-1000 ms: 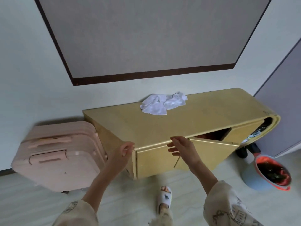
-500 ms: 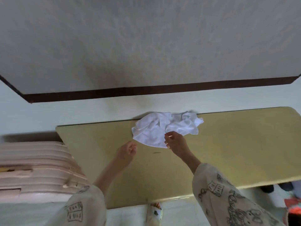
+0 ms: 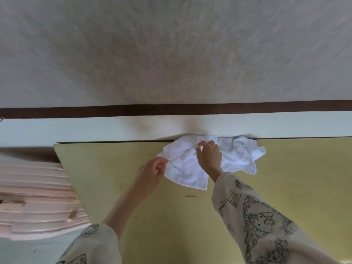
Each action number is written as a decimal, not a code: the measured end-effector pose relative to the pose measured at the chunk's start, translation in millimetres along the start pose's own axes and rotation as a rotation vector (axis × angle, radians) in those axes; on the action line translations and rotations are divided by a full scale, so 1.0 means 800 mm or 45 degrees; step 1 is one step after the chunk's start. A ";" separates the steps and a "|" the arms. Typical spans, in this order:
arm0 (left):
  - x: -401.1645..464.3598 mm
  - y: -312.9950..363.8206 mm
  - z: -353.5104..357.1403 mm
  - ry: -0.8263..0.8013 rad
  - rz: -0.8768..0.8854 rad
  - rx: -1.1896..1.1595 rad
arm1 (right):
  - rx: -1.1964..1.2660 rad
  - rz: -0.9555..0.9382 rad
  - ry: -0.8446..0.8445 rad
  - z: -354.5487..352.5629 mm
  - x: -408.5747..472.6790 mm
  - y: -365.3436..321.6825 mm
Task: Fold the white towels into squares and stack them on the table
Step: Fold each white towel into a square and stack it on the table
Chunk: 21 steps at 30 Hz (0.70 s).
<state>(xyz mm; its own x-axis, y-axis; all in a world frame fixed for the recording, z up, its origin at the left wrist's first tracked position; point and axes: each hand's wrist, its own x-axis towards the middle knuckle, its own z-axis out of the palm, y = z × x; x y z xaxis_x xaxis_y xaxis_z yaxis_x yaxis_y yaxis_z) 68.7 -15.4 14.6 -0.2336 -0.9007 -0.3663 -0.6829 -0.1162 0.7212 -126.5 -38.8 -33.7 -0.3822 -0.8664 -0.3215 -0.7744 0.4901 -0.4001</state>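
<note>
**Now separating the first towel from the heap**

Crumpled white towels (image 3: 192, 168) lie on the yellow table (image 3: 118, 187), against its far edge. Right hand (image 3: 209, 159) pinches a fold atop the heap; left hand (image 3: 152, 172) pinches its near-left edge. Judged next: lift one towel free and spread it flat. No legible writing or brand.

A room in a home, as I saw it through the head camera: a yellow-green tabletop (image 3: 285, 187) stood against a pale wall (image 3: 76, 128) that carried a large grey textured panel (image 3: 171, 50) edged by a dark brown strip (image 3: 114, 111). Just beside the tabletop's left end stood a pink ribbed suitcase (image 3: 34, 197). A rumpled heap of white towels (image 3: 190, 168) lay at the wall side, and loose cartoon-printed sleeves (image 3: 262, 221) looked like nightwear.
</note>
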 end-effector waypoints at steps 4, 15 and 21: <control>0.020 0.012 0.001 0.053 0.111 0.093 | 0.351 -0.058 0.086 -0.029 -0.006 -0.018; 0.022 0.116 -0.030 0.366 0.478 0.191 | 0.558 -0.339 0.057 -0.178 -0.076 -0.096; -0.031 0.155 -0.084 0.219 0.584 -0.019 | 0.559 -0.424 0.092 -0.225 -0.131 -0.116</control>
<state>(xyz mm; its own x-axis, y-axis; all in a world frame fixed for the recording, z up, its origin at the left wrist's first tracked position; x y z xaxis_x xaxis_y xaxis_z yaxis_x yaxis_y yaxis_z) 36.4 -35.8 152.3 -0.3895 -0.9163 0.0929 -0.5259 0.3041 0.7943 -105.2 -11.1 191.2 -0.1982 -0.9781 -0.0635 -0.5824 0.1696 -0.7950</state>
